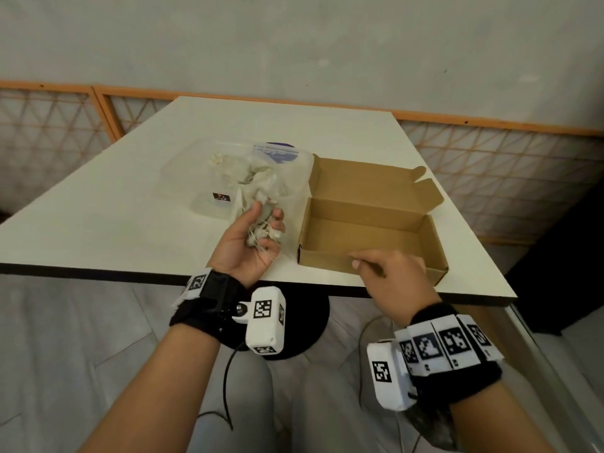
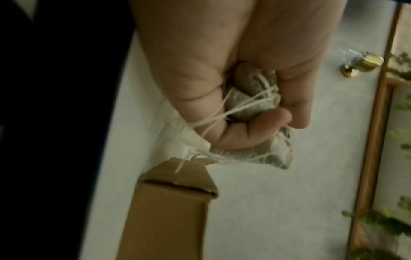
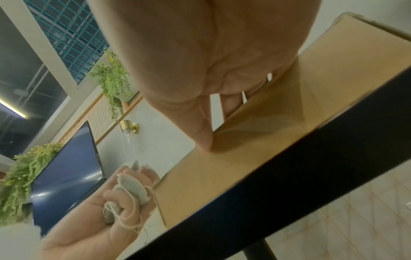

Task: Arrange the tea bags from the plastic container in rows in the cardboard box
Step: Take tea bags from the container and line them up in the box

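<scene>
My left hand (image 1: 243, 246) is palm up just left of the cardboard box (image 1: 359, 237) and grips a bunch of tea bags (image 1: 265, 212) with tangled white strings. The left wrist view shows the bunch of tea bags (image 2: 251, 103) squeezed in the fist, with the box corner (image 2: 166, 211) below. The box is open and holds nothing I can see. My right hand (image 1: 385, 273) holds its near wall, thumb outside and fingers over the rim, as the right wrist view (image 3: 200, 52) confirms. The clear plastic container (image 1: 183, 178) behind my left hand holds more tea bags (image 1: 255, 178).
Everything stands on a white table (image 1: 98, 223) whose dark front edge (image 1: 130, 273) runs just under my wrists. The box's lid flap (image 1: 366, 181) lies open toward the back. A clear lid with a blue label (image 1: 277, 152) lies behind the container.
</scene>
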{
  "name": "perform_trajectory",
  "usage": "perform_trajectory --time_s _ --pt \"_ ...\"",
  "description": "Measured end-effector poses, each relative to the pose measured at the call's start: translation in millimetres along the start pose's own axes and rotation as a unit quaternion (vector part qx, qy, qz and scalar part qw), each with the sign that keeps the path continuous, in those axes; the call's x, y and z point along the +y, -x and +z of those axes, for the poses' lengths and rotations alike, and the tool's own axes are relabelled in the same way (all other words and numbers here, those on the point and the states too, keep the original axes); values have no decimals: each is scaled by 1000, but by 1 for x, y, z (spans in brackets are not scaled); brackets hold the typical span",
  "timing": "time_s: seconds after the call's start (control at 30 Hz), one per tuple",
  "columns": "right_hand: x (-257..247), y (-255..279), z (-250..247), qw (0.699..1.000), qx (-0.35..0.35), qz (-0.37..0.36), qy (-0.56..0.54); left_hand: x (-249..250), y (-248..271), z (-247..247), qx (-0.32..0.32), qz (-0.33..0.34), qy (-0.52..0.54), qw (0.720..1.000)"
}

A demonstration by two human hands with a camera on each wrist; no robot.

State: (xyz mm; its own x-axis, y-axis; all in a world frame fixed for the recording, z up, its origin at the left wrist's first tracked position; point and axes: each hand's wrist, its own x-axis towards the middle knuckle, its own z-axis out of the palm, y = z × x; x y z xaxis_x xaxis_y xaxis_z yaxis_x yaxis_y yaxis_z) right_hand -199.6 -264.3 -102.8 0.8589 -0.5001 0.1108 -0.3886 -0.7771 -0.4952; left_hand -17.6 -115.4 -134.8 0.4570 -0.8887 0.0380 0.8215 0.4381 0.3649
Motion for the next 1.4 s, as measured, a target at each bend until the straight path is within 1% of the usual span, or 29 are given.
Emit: perform_trajectory --time_s 0.1,0.23,0.3,0.4,0.43,0.5,0.57,0.63,0.7,0.87,0.93,1.1,1.2,1.27,1.37,1.4 --pt "6 1 -6 999 -29 7 -28 -4 0 4 51 22 -62 997" --pt "10 0 -13 995 -84 -4 -48 -7 -1 10 83 3 -103 991" --pt "1 -2 -15 992 -71 -34 -97 -8 -1 11 94 -5 -134 987" --pt "-26 -15 -16 975 11 -59 -213 -8 -3 10 99 -2 -173 980" --pt "-36 -22 -15 967 22 -63 -244 -8 -3 10 100 -1 -193 976" --pt "-53 -37 -10 957 19 -77 -278 -8 -4 10 91 -7 -232 968" --pt "-63 -49 -2 953 -3 -82 -292 -9 -4 11 76 -19 -250 965" --pt "-66 -58 9 953 -42 -77 -289 -9 -4 11 80 -20 -258 963" --pt "-65 -62 20 943 -64 -69 -318 -8 -5 10 82 -24 -267 960" --pt "-60 -67 28 883 -31 -12 -469 -8 -4 13 62 -32 -265 962" --pt "-57 -67 29 868 -35 -15 -494 -7 -5 13 66 -37 -246 966" --pt "-53 -71 34 871 -9 -20 -490 -4 -6 9 63 -36 -212 975" --pt "-53 -72 33 874 -12 -22 -486 -5 -7 8 62 -35 -220 973" --pt "-54 -72 30 871 -17 -19 -490 -5 -9 9 67 -45 -224 971" --pt "-53 -73 30 863 -44 -26 -502 -3 -10 10 64 -66 -220 971" --pt "-52 -73 30 863 -39 -18 -504 -2 -10 10 64 -72 -217 971"
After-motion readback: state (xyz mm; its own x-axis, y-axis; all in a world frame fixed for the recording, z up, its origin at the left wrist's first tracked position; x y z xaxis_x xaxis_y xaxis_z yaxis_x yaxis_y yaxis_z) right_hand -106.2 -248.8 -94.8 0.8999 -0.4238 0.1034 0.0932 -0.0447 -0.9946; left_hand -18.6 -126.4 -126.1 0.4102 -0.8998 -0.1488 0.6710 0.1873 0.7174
